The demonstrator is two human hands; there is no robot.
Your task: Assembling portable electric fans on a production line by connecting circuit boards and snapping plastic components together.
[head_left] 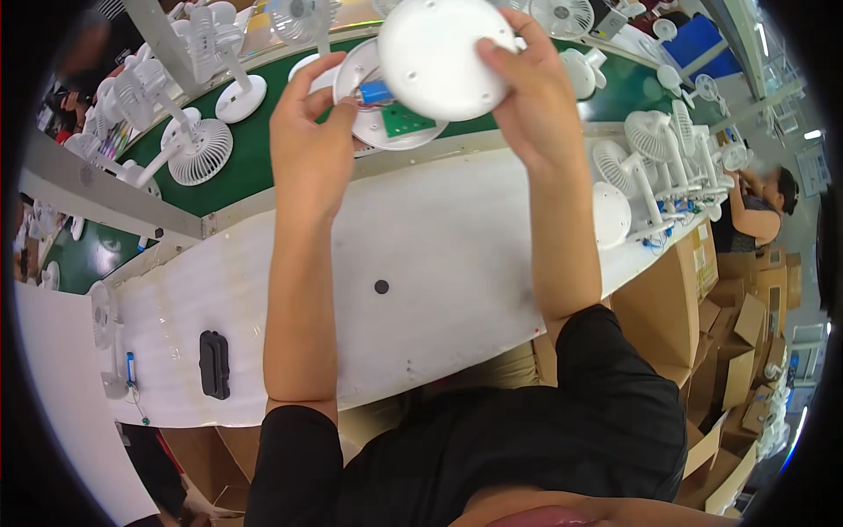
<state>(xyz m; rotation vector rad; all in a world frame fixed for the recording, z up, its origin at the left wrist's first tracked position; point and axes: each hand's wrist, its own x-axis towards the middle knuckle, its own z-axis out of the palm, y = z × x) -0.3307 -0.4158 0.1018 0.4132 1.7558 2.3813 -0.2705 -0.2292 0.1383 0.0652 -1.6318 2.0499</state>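
Both arms reach out over the far side of the white table. My left hand (312, 149) is closed on the rim of a white round fan base (373, 133). Inside the base a blue cylindrical battery (376, 92) and a green circuit board (404, 121) show, with thin wires by the battery. My right hand (537, 101) grips the right edge of a white disc cover (439, 57), thumb on its face. The cover is held up in front of the base and hides its upper right part. Small holes dot the cover near its edge.
A green conveyor (255, 162) carrying white fans (200, 151) runs beyond the white table (439, 237). On the table lie a black oblong piece (213, 364) and a small black disc (381, 286). More fans (645, 162) crowd the right end, near cardboard boxes (659, 307) and another person (760, 211).
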